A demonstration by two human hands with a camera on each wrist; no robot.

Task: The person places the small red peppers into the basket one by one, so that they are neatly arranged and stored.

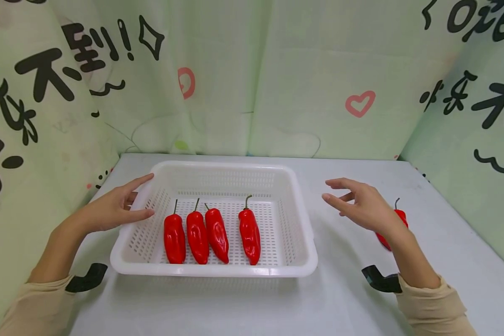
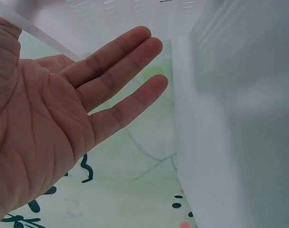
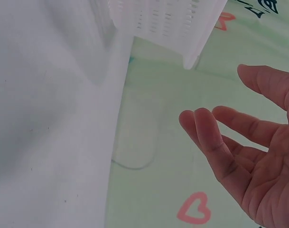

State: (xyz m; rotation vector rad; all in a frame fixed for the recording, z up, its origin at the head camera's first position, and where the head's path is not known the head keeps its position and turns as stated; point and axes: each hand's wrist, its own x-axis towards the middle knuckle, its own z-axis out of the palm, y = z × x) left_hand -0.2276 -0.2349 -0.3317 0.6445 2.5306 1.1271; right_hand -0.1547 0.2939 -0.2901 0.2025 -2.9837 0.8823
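Note:
A white plastic basket (image 1: 212, 269) with slotted walls stands on the table, with several red peppers (image 1: 174, 239) lying side by side in it, stems pointing away. My left hand (image 1: 109, 205) is at the basket's left rim, its thumb reaching over the edge. In the left wrist view, the left hand's fingers (image 2: 120, 102) extend fairly straight beside the basket wall. To the right of the basket, my right hand (image 1: 361, 203) hovers apart from it, fingers loosely bent and holding nothing. Another red pepper (image 1: 401, 215) lies on the table, partly hidden behind the right wrist.
The white table (image 1: 252, 308) is enclosed at the back and sides by pale green curtains (image 1: 302, 84) with black lettering and pink hearts. Dark curved mounts (image 1: 88, 278) stick out from both beige sleeves near the wrists.

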